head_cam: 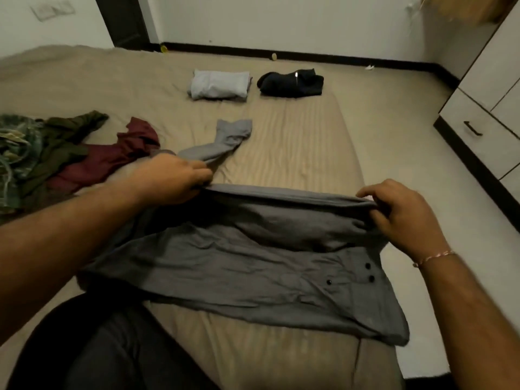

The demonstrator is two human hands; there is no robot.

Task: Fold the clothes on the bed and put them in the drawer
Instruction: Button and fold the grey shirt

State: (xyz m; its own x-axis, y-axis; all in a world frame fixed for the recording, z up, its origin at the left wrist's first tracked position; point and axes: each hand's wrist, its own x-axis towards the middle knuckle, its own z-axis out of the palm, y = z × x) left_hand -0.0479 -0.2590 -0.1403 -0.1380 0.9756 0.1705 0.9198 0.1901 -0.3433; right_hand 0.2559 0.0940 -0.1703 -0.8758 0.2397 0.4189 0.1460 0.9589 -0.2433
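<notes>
1. Bedroom with white walls and dark skirting; wide bed under a tan striped sheet (pixel 295 142) filling most of the view, pale floor off to the right.
2. Spread across the near half of that sheet: a crumpled grey button-up shirt (pixel 253 266), three dark buttons showing near its right end, one sleeve trailing away toward the middle of the bed.
3. Far edge of the shirt folded over and lifted into a taut ridge between both hands.
4. Left hand (pixel 171 178) curled round the left end of that ridge, fingers closed on the cloth.
5. Right hand (pixel 399 218) pinching the right end, thumb and fingers bent over the fold; thin pinkish bracelet (pixel 433 257) at the wrist.
6. Left of the shirt, unfolded: a maroon garment (pixel 112 159), touching an olive green garment (pixel 67 136) and a green patterned cloth (pixel 14 153) at the frame edge.
7. Near the far side, side by side but apart: a folded light grey garment (pixel 219 85) and a folded black garment (pixel 292 83).
8. At the right wall: white cabinet drawer with a dark handle (pixel 472 128), shut.
</notes>
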